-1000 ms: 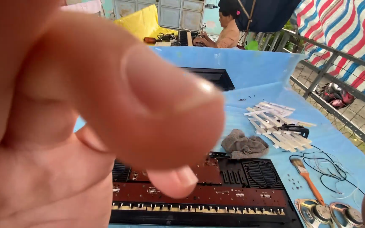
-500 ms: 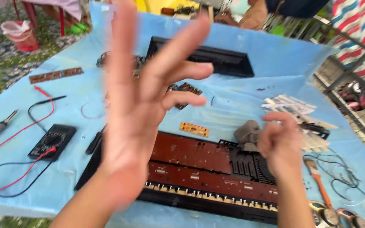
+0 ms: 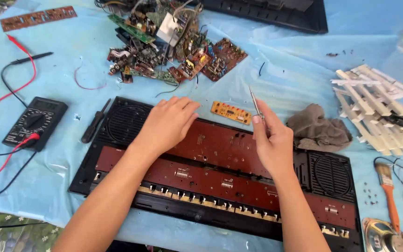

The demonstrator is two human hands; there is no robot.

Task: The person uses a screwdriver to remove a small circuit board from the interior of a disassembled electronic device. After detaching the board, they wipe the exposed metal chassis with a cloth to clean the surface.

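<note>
**Desk:** What does the frame show?

**Photographer:** A person bends over an opened keyboard chassis (image 3: 220,186) lying on a blue sheet (image 3: 285,65). The left hand (image 3: 166,123) rests flat, fingers loosely spread, on the upper reddish-brown circuit board (image 3: 215,144) beside the left speaker grille (image 3: 127,122). It grips nothing. The right hand (image 3: 271,142) is closed around a thin metal tool (image 3: 256,101), most likely a small screwdriver or tweezers, its tip pointing up and away from the board.

**Desk:** And around them?

**Photographer:** A small yellow board (image 3: 232,112) lies just beyond the chassis, between the hands. A grey rag (image 3: 318,129) sits just right of the tool hand, white keys (image 3: 374,105) are stacked further right, and a heap of loose circuit boards (image 3: 173,42) is piled at the far side. A multimeter (image 3: 34,122) with red and black leads lies well to the left, a black screwdriver (image 3: 95,121) beside the chassis.

**Desk:** Judging by the picture, what would careful work call for?

**Photographer:** Probably the flat hand steadying the board while the tool tip turns down onto one point only. The traces and the row of contacts along the near edge look delicate, so light pressure and no sliding would seem wise.
</note>
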